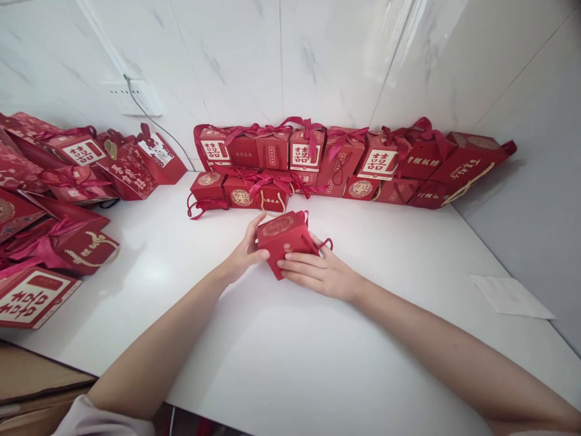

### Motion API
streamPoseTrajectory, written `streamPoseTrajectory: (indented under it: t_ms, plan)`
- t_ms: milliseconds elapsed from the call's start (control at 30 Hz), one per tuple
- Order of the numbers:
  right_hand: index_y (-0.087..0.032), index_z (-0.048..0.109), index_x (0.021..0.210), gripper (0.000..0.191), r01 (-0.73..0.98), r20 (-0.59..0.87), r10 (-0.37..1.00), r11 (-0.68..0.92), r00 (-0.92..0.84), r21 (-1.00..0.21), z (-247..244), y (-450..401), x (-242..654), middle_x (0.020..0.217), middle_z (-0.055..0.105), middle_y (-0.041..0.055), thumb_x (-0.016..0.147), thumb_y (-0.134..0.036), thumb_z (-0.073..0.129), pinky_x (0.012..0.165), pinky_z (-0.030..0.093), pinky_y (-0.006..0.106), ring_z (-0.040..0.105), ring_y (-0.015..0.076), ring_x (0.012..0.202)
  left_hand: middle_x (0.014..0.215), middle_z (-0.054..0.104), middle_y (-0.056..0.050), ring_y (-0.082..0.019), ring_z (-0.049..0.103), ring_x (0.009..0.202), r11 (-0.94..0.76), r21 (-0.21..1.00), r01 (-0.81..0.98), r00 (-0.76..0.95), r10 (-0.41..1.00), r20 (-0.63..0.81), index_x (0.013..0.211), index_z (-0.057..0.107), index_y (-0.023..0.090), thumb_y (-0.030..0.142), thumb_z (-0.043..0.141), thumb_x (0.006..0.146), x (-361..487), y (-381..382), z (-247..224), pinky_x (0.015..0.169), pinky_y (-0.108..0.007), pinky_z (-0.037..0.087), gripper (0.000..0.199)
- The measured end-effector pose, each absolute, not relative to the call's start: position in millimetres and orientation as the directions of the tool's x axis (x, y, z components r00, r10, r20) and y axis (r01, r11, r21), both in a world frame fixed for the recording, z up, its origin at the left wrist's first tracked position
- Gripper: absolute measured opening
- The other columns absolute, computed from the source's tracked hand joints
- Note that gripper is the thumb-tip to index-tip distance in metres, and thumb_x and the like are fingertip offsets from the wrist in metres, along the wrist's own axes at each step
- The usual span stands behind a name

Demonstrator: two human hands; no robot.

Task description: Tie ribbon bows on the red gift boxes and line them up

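Between my two hands is a red gift box (284, 239) with a round gold print on one face and a dark red cord handle on its right side. My left hand (245, 251) grips its left side, thumb at the near face and fingers behind. The fingers of my right hand (324, 269) lie across the near lower face, closed against the box. It is held tilted over the white table (272, 345), just in front of a row of similar boxes. Whether its bottom touches the table I cannot tell.
Red ribboned boxes (304, 151) stand in two tiers along the tiled wall. More red boxes (86, 242) are heaped at the left. A white paper (512, 297) lies at the right edge. A grey cable (154, 115) hangs from the wall socket, with cardboard (40, 378) below left.
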State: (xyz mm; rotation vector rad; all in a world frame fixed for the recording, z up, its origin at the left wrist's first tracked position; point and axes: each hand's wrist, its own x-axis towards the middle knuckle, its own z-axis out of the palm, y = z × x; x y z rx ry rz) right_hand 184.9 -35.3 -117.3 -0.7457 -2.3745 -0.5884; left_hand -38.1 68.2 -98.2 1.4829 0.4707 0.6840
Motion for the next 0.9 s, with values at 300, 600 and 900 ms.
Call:
streamPoseTrajectory:
  t_ms: [300, 600, 900]
  plan:
    - [-0.025, 0.054, 0.130, 0.040, 0.817, 0.728, 0.543, 0.576, -0.418, 0.040, -125.8, -31.0, 190.9, 0.134, 0.063, 0.0033, 0.095, -0.007, 0.049, 0.102, 0.044, 0.041, 0.052, 0.0205, 0.129, 0.121, 0.057, -0.009, -0.027, 0.053, 0.114, -0.055, 0.998, 0.003, 0.410, 0.911, 0.049, 0.113, 0.050, 0.019, 0.046, 0.073, 0.073, -26.3, 65.1, -98.4, 0.093, -0.041, 0.046, 0.053]
    - [-0.025, 0.036, 0.142, 0.068, 0.776, 0.747, 0.654, 0.408, 0.119, -0.481, -119.4, -31.7, 178.7, 0.146, 0.040, 0.0164, 0.085, -0.037, 0.069, 0.110, 0.034, 0.058, 0.039, 0.0322, 0.136, 0.123, 0.062, -0.004, -0.022, 0.063, 0.105, 0.287, 0.884, -0.369, 0.406, 0.905, -0.124, 0.120, 0.052, 0.024, 0.033, 0.066, 0.077, -21.4, 63.2, -97.9, 0.091, -0.038, 0.053, 0.046]
    - [-0.027, 0.044, 0.134, 0.043, 0.592, 0.669, 0.742, 0.520, 0.045, -0.616, -121.1, -30.1, 178.7, 0.133, 0.051, 0.0133, 0.094, -0.036, 0.055, 0.101, 0.047, 0.048, 0.051, 0.0272, 0.123, 0.117, 0.068, -0.013, -0.028, 0.062, 0.116, 0.506, 0.792, -0.341, 0.615, 0.757, -0.220, 0.119, 0.059, 0.014, 0.041, 0.056, 0.084, -23.3, 56.3, -95.7, 0.102, -0.042, 0.051, 0.043]
